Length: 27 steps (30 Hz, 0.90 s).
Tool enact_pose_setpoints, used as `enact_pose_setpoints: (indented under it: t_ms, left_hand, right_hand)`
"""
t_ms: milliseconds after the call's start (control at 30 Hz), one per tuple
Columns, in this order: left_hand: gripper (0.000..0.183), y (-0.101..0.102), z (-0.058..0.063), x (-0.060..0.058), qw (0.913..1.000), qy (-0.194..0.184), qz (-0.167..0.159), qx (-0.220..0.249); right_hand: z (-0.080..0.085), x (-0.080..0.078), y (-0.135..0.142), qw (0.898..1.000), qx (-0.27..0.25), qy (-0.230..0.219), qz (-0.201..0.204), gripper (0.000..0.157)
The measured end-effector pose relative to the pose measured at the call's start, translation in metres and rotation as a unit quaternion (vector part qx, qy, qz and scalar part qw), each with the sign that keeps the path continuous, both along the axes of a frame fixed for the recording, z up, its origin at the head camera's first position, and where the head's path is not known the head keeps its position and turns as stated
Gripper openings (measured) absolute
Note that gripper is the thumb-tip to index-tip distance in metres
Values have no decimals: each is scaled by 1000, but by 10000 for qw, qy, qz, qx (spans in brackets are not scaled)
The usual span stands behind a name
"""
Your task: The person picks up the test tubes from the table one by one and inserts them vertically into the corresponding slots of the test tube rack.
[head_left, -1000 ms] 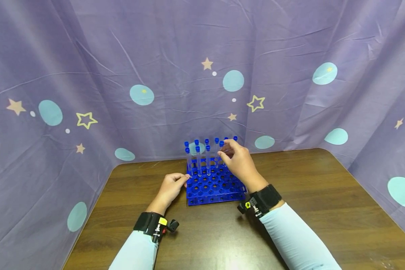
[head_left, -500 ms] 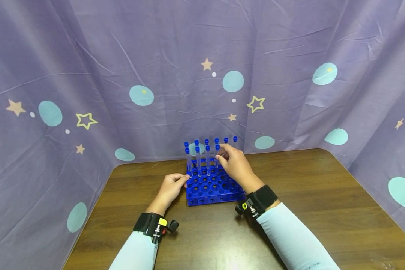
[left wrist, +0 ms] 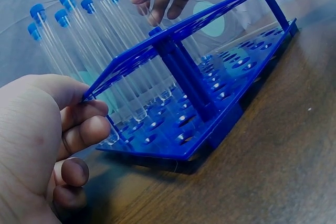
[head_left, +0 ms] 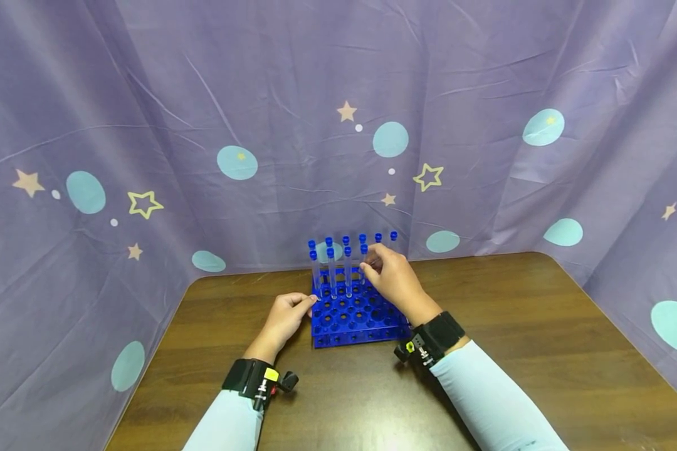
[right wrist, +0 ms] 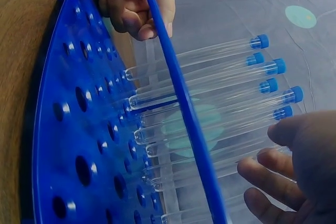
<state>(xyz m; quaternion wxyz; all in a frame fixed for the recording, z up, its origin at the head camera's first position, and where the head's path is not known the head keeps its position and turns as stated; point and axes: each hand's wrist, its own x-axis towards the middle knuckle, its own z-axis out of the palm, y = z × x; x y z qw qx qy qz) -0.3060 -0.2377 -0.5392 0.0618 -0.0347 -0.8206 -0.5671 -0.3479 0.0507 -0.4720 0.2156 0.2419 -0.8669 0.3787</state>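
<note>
A blue plastic test tube rack stands on the table, holding clear test tubes with blue caps in two rows toward its back. My left hand pinches the rack's left edge; its thumb lies on the upper plate and fingertips curl below. My right hand is at the fourth front-row test tube, thumb and fingers around it just under the cap. In the right wrist view, the thumb and bent fingers overlap that tube's upper end, partly hiding it.
Wide rows of bare holes fill the rack's front part. The brown wooden table reaches back to a purple curtain with stars and teal spots, close behind the tubes. Both wrists wear black straps.
My right hand has moved slightly left and down, and the fourth front-row test tube has sunk level with its neighbours. The left hand has stayed on the rack's edge.
</note>
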Motion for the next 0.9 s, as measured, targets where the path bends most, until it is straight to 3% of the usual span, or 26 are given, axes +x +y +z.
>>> enact_pose_setpoints:
  t_ms: [167,367,600,767,900]
  left_hand:
    - [34,2,1,1,10000,30,1,-60]
    - [34,1,1,0,10000,84,-26,7]
    - [34,-1,-2,-1,10000,69,19,69]
    - [34,0,-2,-2,10000,28,29,31]
    - [35,1,-3,-1,10000,55,50,-17]
  right_hand:
    - [0,3,2,10000,1,-7,-60,21]
    - [4,6,3,9997,-94,-98,-192,27]
    - [21,13,13,9982,-49,-102,-584,30]
    - [38,16,33,9952,-390,247,-862,24]
    - [49,16,51,9917,-689,275,-1054,22]
